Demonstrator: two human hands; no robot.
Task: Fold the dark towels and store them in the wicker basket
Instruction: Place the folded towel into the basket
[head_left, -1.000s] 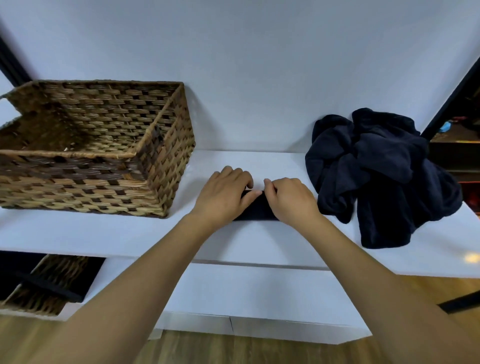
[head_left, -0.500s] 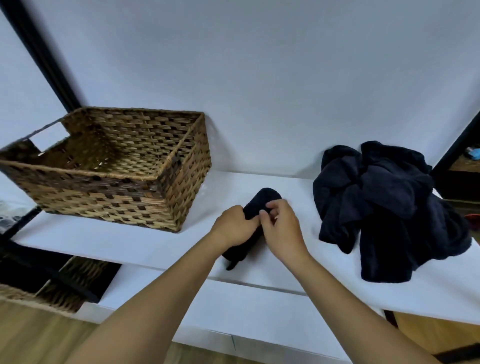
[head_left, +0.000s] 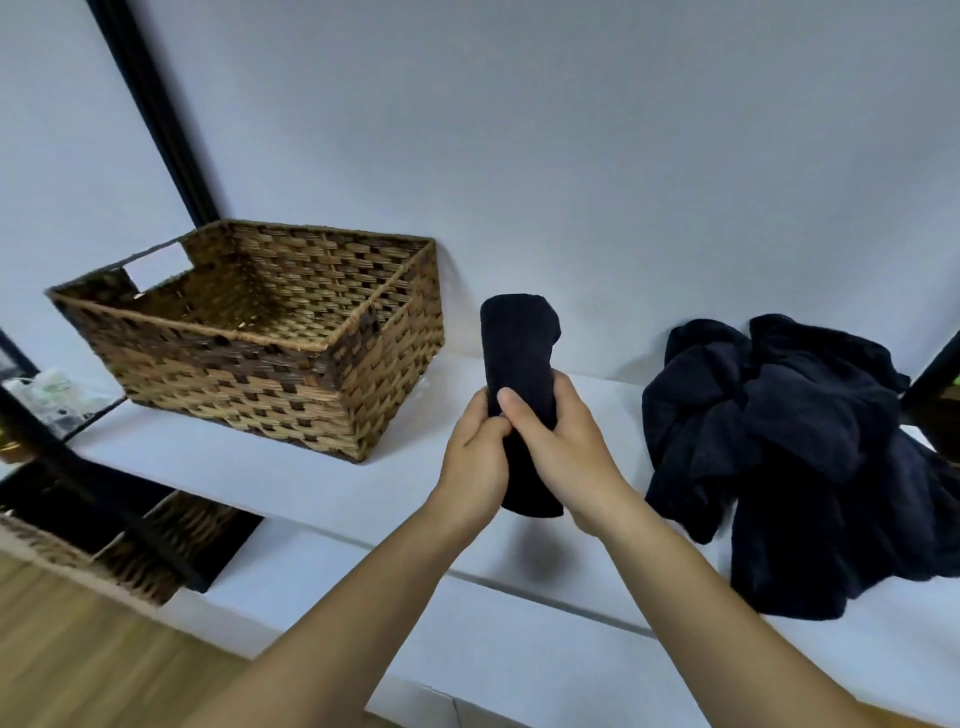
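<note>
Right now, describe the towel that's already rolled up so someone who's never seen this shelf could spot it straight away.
Find the white shelf with the wicker basket on its left. Just right of the basket, the left hand and right hand grip the rolled towel upright above the shelf. Unlike the loose towel pile further right, it is one tight, compact dark roll.

Matt dark terry towel (head_left: 519, 353), rough woven wicker basket (head_left: 291, 374), smooth white shelf (head_left: 291, 467).

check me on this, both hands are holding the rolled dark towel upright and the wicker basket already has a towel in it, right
Not quite. In the head view the wicker basket holds no towel; only its woven inside shows. The rest stands: the left hand and right hand hold the rolled dark towel upright.
</note>
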